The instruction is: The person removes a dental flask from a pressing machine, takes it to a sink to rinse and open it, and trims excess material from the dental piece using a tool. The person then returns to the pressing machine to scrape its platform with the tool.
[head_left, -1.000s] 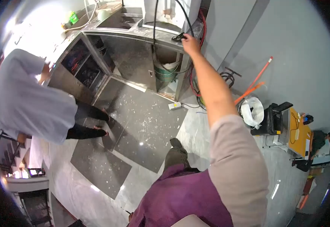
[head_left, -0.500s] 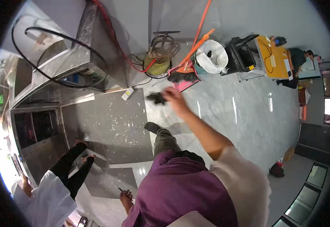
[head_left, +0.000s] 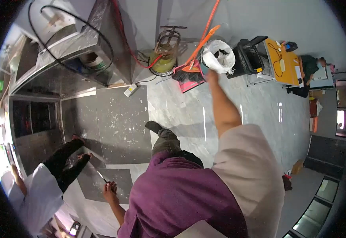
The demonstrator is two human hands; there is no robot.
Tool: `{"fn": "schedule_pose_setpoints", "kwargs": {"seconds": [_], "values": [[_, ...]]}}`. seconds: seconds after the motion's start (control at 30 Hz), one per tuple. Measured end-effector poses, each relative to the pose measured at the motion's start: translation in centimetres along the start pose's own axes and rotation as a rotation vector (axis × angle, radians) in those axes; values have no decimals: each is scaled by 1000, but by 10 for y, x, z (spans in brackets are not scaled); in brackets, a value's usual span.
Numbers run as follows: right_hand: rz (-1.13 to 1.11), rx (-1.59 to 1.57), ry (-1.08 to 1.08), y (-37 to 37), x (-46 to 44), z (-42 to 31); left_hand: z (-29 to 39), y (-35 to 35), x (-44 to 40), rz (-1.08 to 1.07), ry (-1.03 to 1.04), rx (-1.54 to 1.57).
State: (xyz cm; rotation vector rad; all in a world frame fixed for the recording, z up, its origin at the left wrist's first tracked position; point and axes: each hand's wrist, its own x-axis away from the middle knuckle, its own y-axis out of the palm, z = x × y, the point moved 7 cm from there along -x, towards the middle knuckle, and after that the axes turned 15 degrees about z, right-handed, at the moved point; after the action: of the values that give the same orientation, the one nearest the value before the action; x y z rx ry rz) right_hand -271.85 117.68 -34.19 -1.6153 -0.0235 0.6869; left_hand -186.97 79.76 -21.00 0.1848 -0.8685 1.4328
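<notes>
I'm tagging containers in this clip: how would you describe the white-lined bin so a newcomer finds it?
Start at the yellow-topped table by the grey wall. Beside it stands a black bin; the white-lined bin is next, before the orange-handled broom. Its round mouth and white liner holding dark scraps set it apart.

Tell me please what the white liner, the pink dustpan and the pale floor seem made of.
The white liner looks like thin plastic film, softly shiny, because it hangs in loose wrinkles. The pink dustpan seems smooth plastic, judging by its even, bright colour. The pale floor has a polished finish, reflecting lights in streaks; its grey veining suggests marble or glazed tile.
</notes>
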Motion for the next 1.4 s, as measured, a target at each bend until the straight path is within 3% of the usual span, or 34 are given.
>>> {"fn": "schedule_pose_setpoints", "kwargs": {"seconds": [0.07,0.1,0.17,0.2,0.23,0.27,0.3,0.37,0.4,0.43,0.47,0.5,0.53,0.57,0.6,0.63,0.67,0.7,0.73,0.83,0.9,0.97,1.0,1.03,1.07,1.1,1.13,1.17,1.2,1.27,1.3,1.37,1.4], "values": [[-321,-394,118,18,84,-125,-59,-43,11,58,-68,-14],[-592,-727,295,36,150,-186,-93,-65,20,91,-113,-100],[-1230,-1176,936,17,277,-309,-242,-124,-4,172,-297,230],[-1459,-814,574,-24,319,-366,-301,-150,-9,226,-381,395],[-1457,-660,72,-64,341,-418,-324,-167,4,279,-378,456],[-1509,-609,-152,-100,367,-459,-346,-178,24,361,-457,479],[-1421,-721,-335,-137,379,-495,-365,-198,53,453,-550,502],[-1386,-946,-219,-164,416,-547,-314,-216,117,590,-464,616],[-1420,-1147,-85,-159,434,-562,-317,-230,128,699,-473,629],[-1384,-1231,-101,-151,447,-570,-332,-249,130,714,-395,704],[-1380,-1048,-330,-119,462,-568,-339,-266,131,708,-369,756],[-1502,-944,-263,-138,468,-565,-339,-283,137,777,-366,778],[-1447,-806,-553,-125,476,-558,-327,-300,143,775,-345,779],[-1167,-577,-1406,-85,499,-554,-321,-320,143,830,-283,838],[-1540,-435,-409,-127,480,-535,-322,-336,139,827,-256,843],[-1514,-339,-647,-115,485,-533,-308,-355,137,845,-221,875],[-1592,-330,-420,-113,491,-527,-298,-378,132,851,-184,912],[-1479,-81,-1226,-74,503,-528,-290,-402,122,850,-137,942],[-1601,-91,-207,-123,499,-534,-296,-424,109,901,-156,983],[-1601,78,-383,-168,524,-610,-296,-483,69,930,-173,1114],[-1826,-452,-1229,-149,565,-685,-323,-518,35,934,-146,1174],[-1161,-140,-2206,-387,629,-837,-328,-546,25,958,-278,1189],[-1454,23,-1794,-296,667,-891,-337,-565,18,949,-295,1158],[-1599,125,-1337,-218,702,-943,-348,-588,11,1017,-385,1124],[-1440,-137,-1727,-230,744,-1015,-366,-594,16,1083,-475,1096],[-1517,-281,-1296,-271,771,-1089,-384,-607,20,1178,-498,1056],[-1643,-536,-1157,-330,803,-1159,-406,-614,21,1224,-486,1099],[-1562,-663,-1176,-386,830,-1224,-414,-626,28,1283,-570,991],[-1567,-673,-1196,-452,851,-1279,-428,-630,24,1320,-666,1183],[-1649,-773,-1196,-502,902,-1385,-458,-643,-3,1264,-680,1582],[-1633,-789,-1209,-528,916,-1422,-466,-666,-21,1260,-658,1595],[-1639,-907,-1322,-573,936,-1493,-478,-697,-58,1202,-956,1526],[-1603,-955,-1279,-590,935,-1517,-476,-727,-83,1155,-994,1511]]}}
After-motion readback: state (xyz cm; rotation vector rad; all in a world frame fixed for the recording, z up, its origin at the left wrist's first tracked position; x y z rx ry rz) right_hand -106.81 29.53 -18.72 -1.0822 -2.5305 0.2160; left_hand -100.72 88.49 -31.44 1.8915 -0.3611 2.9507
